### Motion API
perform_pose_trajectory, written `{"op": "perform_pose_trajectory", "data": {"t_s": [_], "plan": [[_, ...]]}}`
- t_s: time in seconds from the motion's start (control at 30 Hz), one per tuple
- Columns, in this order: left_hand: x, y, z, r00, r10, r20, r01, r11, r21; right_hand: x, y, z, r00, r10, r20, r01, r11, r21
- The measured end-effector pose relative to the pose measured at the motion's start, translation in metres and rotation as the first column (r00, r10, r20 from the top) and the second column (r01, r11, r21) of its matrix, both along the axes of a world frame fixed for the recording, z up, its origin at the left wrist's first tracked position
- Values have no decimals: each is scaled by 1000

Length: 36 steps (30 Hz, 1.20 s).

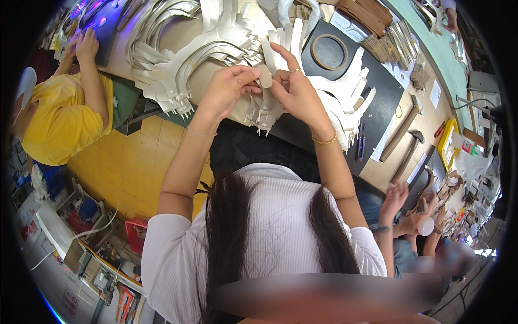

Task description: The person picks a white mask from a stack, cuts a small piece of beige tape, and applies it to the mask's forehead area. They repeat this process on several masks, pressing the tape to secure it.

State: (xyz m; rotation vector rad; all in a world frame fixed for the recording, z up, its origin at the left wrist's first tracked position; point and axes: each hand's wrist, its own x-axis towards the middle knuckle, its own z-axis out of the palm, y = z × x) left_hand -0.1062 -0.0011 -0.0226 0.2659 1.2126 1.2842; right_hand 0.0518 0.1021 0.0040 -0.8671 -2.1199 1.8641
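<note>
A small beige round-ended tab [265, 76] is between my two hands, above the worktable. My left hand [229, 89] pinches its left side between thumb and fingertips. On the other side, my right hand [299, 92] has its thumb and a bent finger at the tab, while the index finger points up and away. Just below the hands lie pale strap pieces [267, 110] with narrow prongs at their ends. Bundles of white curved straps [216, 40] fan out to the left and beyond, and another white bundle [342, 102] lies right of my right hand.
A ring-shaped tape roll [329, 52] rests on a black mat [386, 102]. Purple snips [361, 144], a hammer [402, 129] and another hammer [410, 151] lie to the right. A person in yellow [70, 113] works at left; another person's hand [395, 197] is at lower right.
</note>
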Motion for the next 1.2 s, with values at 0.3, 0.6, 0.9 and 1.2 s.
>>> {"op": "perform_pose_trajectory", "data": {"t_s": [0.3, 0.6, 0.9, 1.2], "plan": [[-11, -1, 0, 970, 34, 242, -40, 999, 20, 23, 6, 4, 948, -183, -261, 86, 935, -345], [-7, -3, 4, 945, 30, 324, -38, 999, 18, 14, -3, 13, 1000, 7, -28, 0, 972, 235], [-3, -4, 9, 951, 56, 306, -59, 998, 1, 27, 3, 22, 915, -259, -308, 113, 900, -421], [3, -3, 12, 964, 24, 266, -28, 1000, 8, 24, -3, 18, 946, -181, -268, 55, 907, -418]]}}
